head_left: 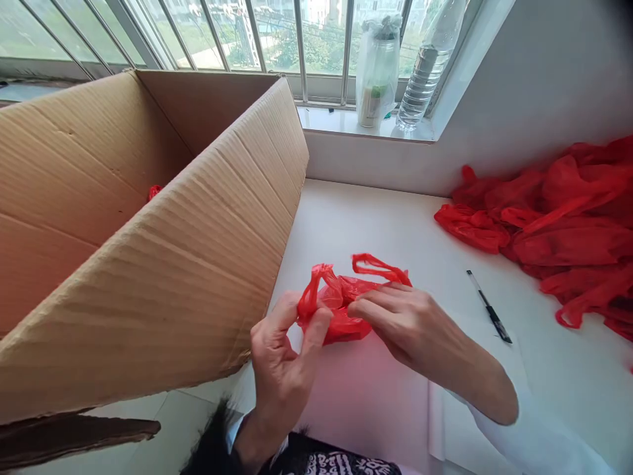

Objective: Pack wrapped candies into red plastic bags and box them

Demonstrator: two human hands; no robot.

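A small crumpled red plastic bag [341,297] is held between both hands just above the white table [366,224]. My left hand [281,356] pinches its left end with thumb and fingers closed. My right hand [400,323] grips the right side, fingers pressed together over the bag. Two handle loops stick up from the bundle. A large open cardboard box [163,264] stands right beside my left hand.
A heap of red plastic bags [558,224] lies at the table's right, against the wall. A black pen [489,307] lies between the heap and my hands. On the windowsill stand a bagged jar [376,72] and a water bottle [428,63]. Something red [154,192] shows inside the box.
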